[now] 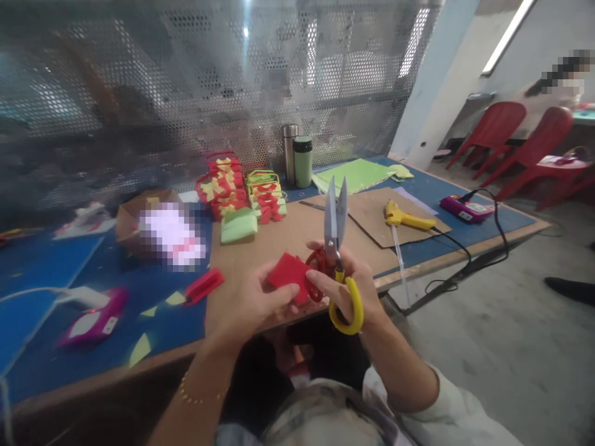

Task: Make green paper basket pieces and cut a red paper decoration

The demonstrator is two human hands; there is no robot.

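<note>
My left hand pinches a folded piece of red paper or felt between thumb and fingers, above the table's front edge. With my right hand I hold scissors that have one red and one yellow handle; the blades point up and stand slightly apart. Fingertips of the right hand also touch the red piece. Behind my hands stand small red baskets with yellow bows, and green-yellow ones with red bows. A light green folded piece lies in front of them.
A yellow glue gun rests on cardboard at right, its cord running to a purple power strip. At left are a lit phone, a box, a red stapler-like object and another purple strip. Two bottles stand behind.
</note>
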